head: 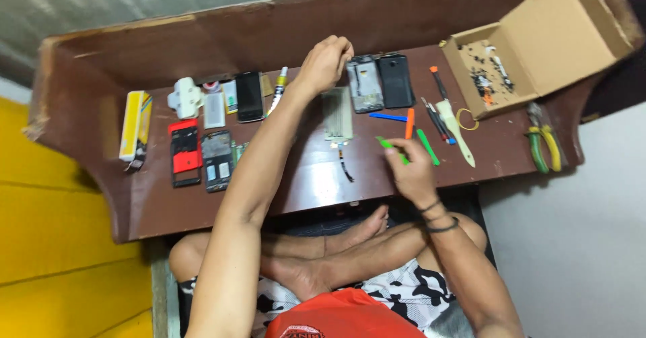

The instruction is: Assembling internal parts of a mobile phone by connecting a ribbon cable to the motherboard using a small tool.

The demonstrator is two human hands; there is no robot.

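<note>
Head view: person seated cross-legged at a low brown wooden table (161,203). Left hand (325,62) reaches to the far middle of the table, fingers curled shut; whether it grips anything cannot be told. It sits just beside an opened phone frame (364,83), with a black phone back (394,80) to the right of that. Right hand (410,168) is near the front edge, fingers pinched closed on a green pry tool (389,146). A pale display panel (338,114) with trailing flex cable lies between the hands. Further right: blue, orange and green pry tools, screwdrivers, a cardboard box (538,48) holding small parts, and green-handled pliers (544,146). At left: a red phone frame (185,153), a black phone (249,96), a yellow box (135,124)
</note>
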